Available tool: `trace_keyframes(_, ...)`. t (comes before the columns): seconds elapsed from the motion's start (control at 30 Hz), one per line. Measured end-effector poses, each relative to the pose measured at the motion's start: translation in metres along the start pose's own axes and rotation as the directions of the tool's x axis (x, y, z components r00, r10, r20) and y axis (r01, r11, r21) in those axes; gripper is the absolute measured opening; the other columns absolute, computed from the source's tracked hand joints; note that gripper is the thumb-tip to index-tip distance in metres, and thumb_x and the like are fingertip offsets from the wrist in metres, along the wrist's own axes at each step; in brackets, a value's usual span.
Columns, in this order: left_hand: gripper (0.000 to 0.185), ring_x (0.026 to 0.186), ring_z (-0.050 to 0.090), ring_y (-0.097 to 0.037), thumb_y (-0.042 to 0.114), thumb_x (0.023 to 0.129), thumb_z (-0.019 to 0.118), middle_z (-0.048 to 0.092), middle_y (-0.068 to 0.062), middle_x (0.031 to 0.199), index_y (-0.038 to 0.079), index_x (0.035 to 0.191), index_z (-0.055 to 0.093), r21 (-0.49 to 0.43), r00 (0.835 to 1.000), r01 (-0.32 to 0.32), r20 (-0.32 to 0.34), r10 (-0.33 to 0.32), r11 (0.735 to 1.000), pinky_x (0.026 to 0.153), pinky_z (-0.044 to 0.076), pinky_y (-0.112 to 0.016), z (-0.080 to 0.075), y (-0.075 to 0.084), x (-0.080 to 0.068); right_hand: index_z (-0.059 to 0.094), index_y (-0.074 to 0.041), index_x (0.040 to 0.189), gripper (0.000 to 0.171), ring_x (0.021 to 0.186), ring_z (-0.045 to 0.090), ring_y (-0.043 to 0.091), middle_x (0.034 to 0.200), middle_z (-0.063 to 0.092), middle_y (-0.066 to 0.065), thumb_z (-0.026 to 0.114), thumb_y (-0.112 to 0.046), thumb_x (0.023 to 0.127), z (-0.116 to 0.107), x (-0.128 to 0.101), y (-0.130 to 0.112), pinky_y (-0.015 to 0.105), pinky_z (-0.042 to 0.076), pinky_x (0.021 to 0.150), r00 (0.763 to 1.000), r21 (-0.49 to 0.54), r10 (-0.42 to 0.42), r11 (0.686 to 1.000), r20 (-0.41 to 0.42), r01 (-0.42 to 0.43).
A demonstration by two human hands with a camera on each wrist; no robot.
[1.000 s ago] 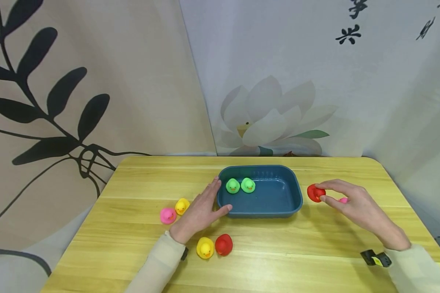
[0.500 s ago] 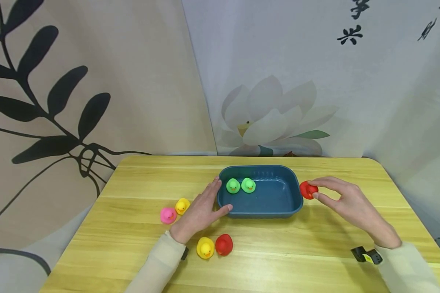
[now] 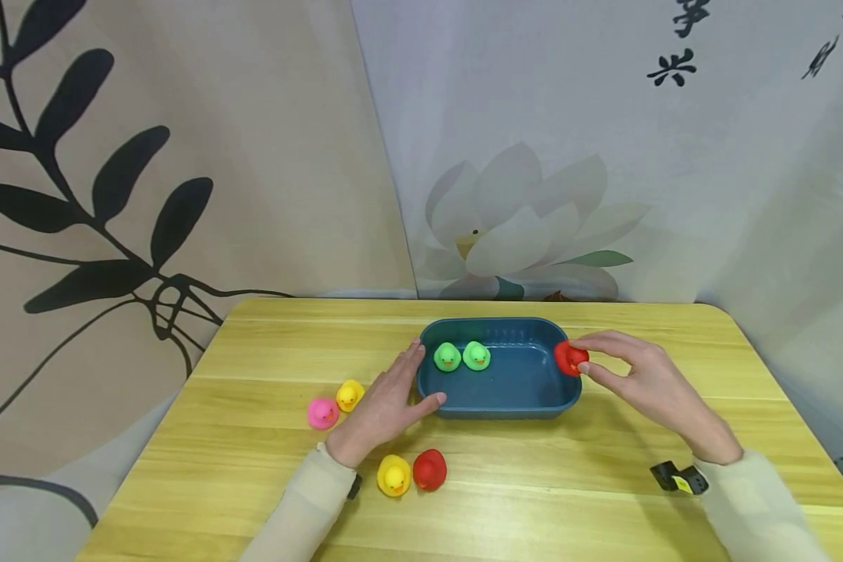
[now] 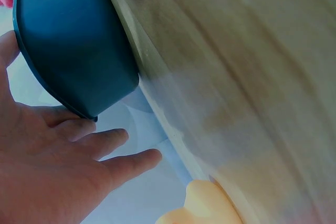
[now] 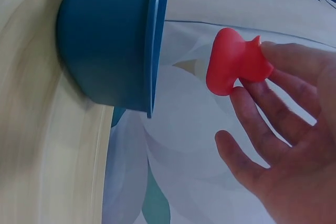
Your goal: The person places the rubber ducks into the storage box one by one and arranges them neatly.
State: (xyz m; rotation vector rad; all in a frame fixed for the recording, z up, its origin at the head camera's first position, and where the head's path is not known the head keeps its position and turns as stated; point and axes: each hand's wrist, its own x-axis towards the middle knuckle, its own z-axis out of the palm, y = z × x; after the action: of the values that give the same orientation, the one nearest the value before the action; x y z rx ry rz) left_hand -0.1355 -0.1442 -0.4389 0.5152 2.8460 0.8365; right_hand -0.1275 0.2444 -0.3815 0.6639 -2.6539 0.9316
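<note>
Pinching a small red rubber duck [image 3: 570, 358] between thumb and fingertips, right hand [image 3: 646, 382] at right rim of blue plastic tub [image 3: 527, 390]; two green rubber ducks [image 3: 461, 356] inside. Left hand [image 3: 386, 402] flat, fingers straight against tub's left wall, holding nothing.

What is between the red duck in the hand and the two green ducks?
Only bare blue floor of the tub lies between the held red duck and the green ducks, as the head view shows.
</note>
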Motion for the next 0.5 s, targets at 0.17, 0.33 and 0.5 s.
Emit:
trace_keyframes(0.17,0.096,0.157,0.020,-0.031,0.065,0.097,0.058,0.010,-0.001,0.174,0.012,0.167,0.019,0.008,1.000,-0.002,0.003,0.002,1.000,0.122,0.025,-0.060,0.001,-0.001,0.000,0.076,-0.020,0.125,0.032,0.112,0.068,0.029,0.124,0.073,0.004,0.080,-0.017,0.093,0.005,0.007,-0.004,0.041,0.058,0.082,1.000,0.015,-0.012,1.000,0.021,0.012)
trace_keyframes(0.33,0.095,0.157,0.020,-0.031,0.065,0.098,0.058,0.010,-0.001,0.174,0.012,0.167,0.019,0.009,1.000,-0.003,0.003,0.003,1.000,0.122,0.025,-0.060,0.001,-0.001,0.000,0.074,-0.015,0.127,0.033,0.117,0.065,0.034,0.128,0.071,0.010,0.078,-0.016,0.094,0.010,0.014,-0.006,0.053,0.058,0.085,0.999,0.037,-0.010,0.999,0.049,0.008)
trace_keyframes(0.5,0.095,0.157,0.020,-0.031,0.065,0.098,0.059,0.011,-0.002,0.174,0.011,0.167,0.020,0.000,1.000,-0.008,0.000,0.008,1.000,0.122,0.026,-0.060,0.000,0.000,0.001,0.074,-0.013,0.128,0.033,0.122,0.062,0.037,0.130,0.070,0.012,0.076,-0.015,0.096,0.013,0.021,-0.008,0.059,0.054,0.093,0.997,0.049,0.001,0.999,0.081,-0.005)
